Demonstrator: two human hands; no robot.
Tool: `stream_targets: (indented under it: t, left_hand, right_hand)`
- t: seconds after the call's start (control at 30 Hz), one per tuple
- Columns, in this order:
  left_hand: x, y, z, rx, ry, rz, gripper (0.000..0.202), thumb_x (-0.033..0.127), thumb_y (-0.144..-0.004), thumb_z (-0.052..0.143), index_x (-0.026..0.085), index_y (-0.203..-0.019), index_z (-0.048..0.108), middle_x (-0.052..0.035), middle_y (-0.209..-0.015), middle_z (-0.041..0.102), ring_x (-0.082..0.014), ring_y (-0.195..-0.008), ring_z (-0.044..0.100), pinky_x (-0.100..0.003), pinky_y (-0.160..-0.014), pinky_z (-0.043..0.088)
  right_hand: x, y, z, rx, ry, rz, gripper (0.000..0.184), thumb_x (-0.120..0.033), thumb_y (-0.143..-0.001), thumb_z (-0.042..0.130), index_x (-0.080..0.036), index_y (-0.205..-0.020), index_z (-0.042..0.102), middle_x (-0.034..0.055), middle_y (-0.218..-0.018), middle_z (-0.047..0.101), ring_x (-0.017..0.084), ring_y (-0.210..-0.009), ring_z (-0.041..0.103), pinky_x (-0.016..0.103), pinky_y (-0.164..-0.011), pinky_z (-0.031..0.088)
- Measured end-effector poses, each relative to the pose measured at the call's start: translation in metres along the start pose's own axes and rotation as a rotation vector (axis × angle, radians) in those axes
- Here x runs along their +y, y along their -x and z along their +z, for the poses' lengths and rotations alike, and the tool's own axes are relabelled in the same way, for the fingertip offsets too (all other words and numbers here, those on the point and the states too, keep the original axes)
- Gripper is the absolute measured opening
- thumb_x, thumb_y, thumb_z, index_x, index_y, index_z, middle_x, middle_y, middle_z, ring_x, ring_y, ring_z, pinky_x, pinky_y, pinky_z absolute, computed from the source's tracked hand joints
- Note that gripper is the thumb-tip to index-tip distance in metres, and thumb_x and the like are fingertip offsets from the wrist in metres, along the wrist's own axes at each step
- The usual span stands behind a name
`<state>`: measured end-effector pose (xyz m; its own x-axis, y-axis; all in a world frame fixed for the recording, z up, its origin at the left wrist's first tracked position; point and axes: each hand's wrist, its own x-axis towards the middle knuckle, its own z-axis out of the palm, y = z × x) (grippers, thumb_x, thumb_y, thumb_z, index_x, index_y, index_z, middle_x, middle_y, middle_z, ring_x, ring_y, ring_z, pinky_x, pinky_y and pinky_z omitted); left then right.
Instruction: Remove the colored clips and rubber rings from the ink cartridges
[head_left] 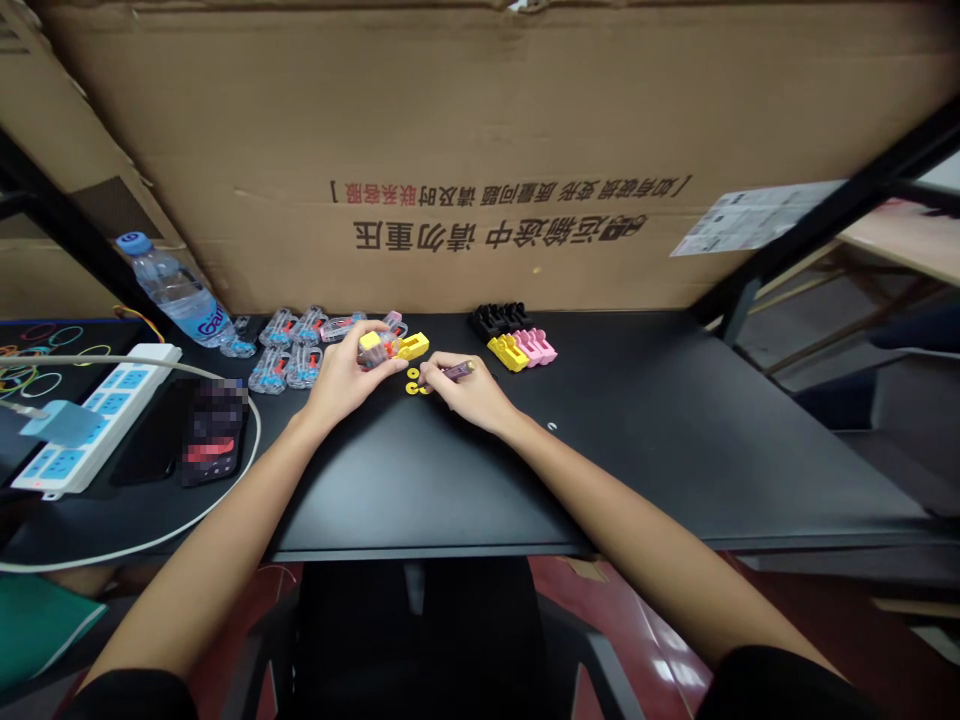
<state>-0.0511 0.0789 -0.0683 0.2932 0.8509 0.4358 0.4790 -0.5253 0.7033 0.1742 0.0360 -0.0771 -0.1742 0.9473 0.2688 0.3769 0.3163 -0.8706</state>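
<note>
My left hand [347, 372] is closed around a small clear plastic assembly with yellow ends and a red part inside [373, 347]. A yellow plastic piece [413, 346] sticks out to the right of its fingertips; I cannot tell whether it is joined to the assembly. My right hand [469, 390] grips a slim, dark, pen-like tool [459, 370], its tip hidden by the fingers. Those fingers are down at several small yellow rings [412, 388] on the black table, some of them with a gap.
Several clear plastic assemblies [305, 366] lie left of my hands. Behind right are black parts [499, 318], yellow parts [508, 352] and pink parts [535, 347]. A water bottle [180, 290], power strip [97, 420], phone [215, 430] and cable stand left. Cardboard [450, 120] walls the back.
</note>
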Motion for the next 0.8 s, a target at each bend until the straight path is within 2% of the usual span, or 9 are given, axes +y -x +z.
stream_targets:
  t: [0.13, 0.3, 0.37, 0.47, 0.53, 0.6, 0.67, 0.73, 0.8]
  left_hand:
    - [-0.001, -0.001, 0.002, 0.057, 0.101, -0.033, 0.046, 0.044, -0.087, 0.085, 0.024, -0.121, 0.062, -0.002, -0.099, 0.079, -0.0203, -0.084, 0.076, -0.029, -0.076, 0.058]
    - [-0.003, -0.001, 0.003, 0.062, 0.141, -0.048, 0.043, 0.045, -0.088, 0.084, 0.024, -0.118, 0.06, -0.0024, -0.099, 0.078, -0.0203, -0.084, 0.075, -0.03, -0.076, 0.058]
    - [-0.004, -0.001, 0.003, 0.063, 0.133, -0.053, 0.04, 0.047, -0.092, 0.08, 0.025, -0.118, 0.06, -0.0014, -0.095, 0.076, -0.0187, -0.08, 0.073, -0.028, -0.073, 0.056]
    - [-0.004, 0.0, 0.003, 0.044, 0.111, -0.043, 0.036, 0.05, -0.099, 0.072, 0.024, -0.119, 0.058, 0.0, -0.091, 0.073, -0.0157, -0.073, 0.068, -0.026, -0.067, 0.052]
    - [-0.004, 0.002, 0.003, 0.02, 0.113, -0.039, 0.035, 0.052, -0.102, 0.067, 0.025, -0.123, 0.057, 0.0006, -0.09, 0.071, -0.0145, -0.07, 0.065, -0.025, -0.065, 0.05]
    - [-0.003, 0.003, 0.003, -0.001, 0.133, -0.037, 0.037, 0.052, -0.105, 0.062, 0.025, -0.128, 0.055, 0.0006, -0.09, 0.071, -0.015, -0.07, 0.065, -0.026, -0.067, 0.05]
    - [-0.002, 0.004, 0.003, -0.017, 0.155, -0.023, 0.04, 0.052, -0.107, 0.058, 0.025, -0.135, 0.052, -0.0004, -0.091, 0.072, -0.017, -0.076, 0.068, -0.028, -0.072, 0.052]
    - [0.001, 0.004, 0.003, -0.039, 0.181, 0.005, 0.046, 0.053, -0.108, 0.056, 0.024, -0.143, 0.049, -0.0021, -0.094, 0.073, -0.019, -0.082, 0.07, -0.03, -0.077, 0.053]
    - [0.003, 0.004, 0.002, -0.066, 0.213, 0.032, 0.05, 0.054, -0.109, 0.054, 0.024, -0.148, 0.048, -0.0027, -0.092, 0.073, -0.0192, -0.08, 0.069, -0.03, -0.074, 0.053]
  right_hand:
    - [0.005, -0.002, -0.001, 0.026, 0.025, 0.013, 0.036, -0.041, -0.099, 0.061, -0.02, -0.071, 0.068, 0.0008, -0.07, 0.071, 0.016, -0.065, 0.061, 0.028, -0.064, 0.045]
    - [0.012, -0.004, -0.005, 0.061, -0.057, 0.091, 0.042, -0.052, -0.1, 0.063, -0.021, -0.072, 0.069, 0.0033, -0.073, 0.072, 0.019, -0.067, 0.066, 0.03, -0.063, 0.05]
    - [0.011, -0.006, -0.008, 0.128, -0.109, 0.092, 0.048, -0.059, -0.103, 0.059, -0.022, -0.075, 0.07, 0.0037, -0.075, 0.071, 0.019, -0.067, 0.065, 0.031, -0.064, 0.051]
    - [0.008, -0.009, -0.014, 0.316, -0.131, -0.018, 0.056, -0.069, -0.104, 0.053, -0.022, -0.077, 0.067, 0.0051, -0.085, 0.069, 0.019, -0.076, 0.066, 0.032, -0.072, 0.055]
    - [0.007, -0.01, -0.018, 0.356, -0.114, -0.066, 0.055, -0.071, -0.104, 0.053, -0.022, -0.082, 0.067, 0.0061, -0.094, 0.069, 0.019, -0.08, 0.068, 0.033, -0.076, 0.056]
    - [0.005, -0.011, -0.019, 0.333, -0.081, -0.073, 0.053, -0.071, -0.104, 0.054, -0.022, -0.09, 0.068, 0.008, -0.105, 0.07, 0.019, -0.08, 0.068, 0.034, -0.075, 0.056]
    - [0.003, -0.009, -0.017, 0.283, -0.034, -0.11, 0.05, -0.067, -0.106, 0.053, -0.022, -0.095, 0.07, 0.0106, -0.115, 0.071, 0.021, -0.089, 0.07, 0.035, -0.078, 0.056]
    - [0.0, -0.006, -0.013, 0.168, 0.009, -0.163, 0.045, -0.062, -0.108, 0.053, -0.022, -0.1, 0.072, 0.0115, -0.119, 0.073, 0.023, -0.098, 0.069, 0.035, -0.082, 0.055]
    - [-0.004, -0.002, -0.006, 0.01, 0.034, -0.18, 0.036, -0.055, -0.107, 0.058, -0.022, -0.105, 0.073, 0.0095, -0.114, 0.075, 0.022, -0.092, 0.068, 0.034, -0.078, 0.053]
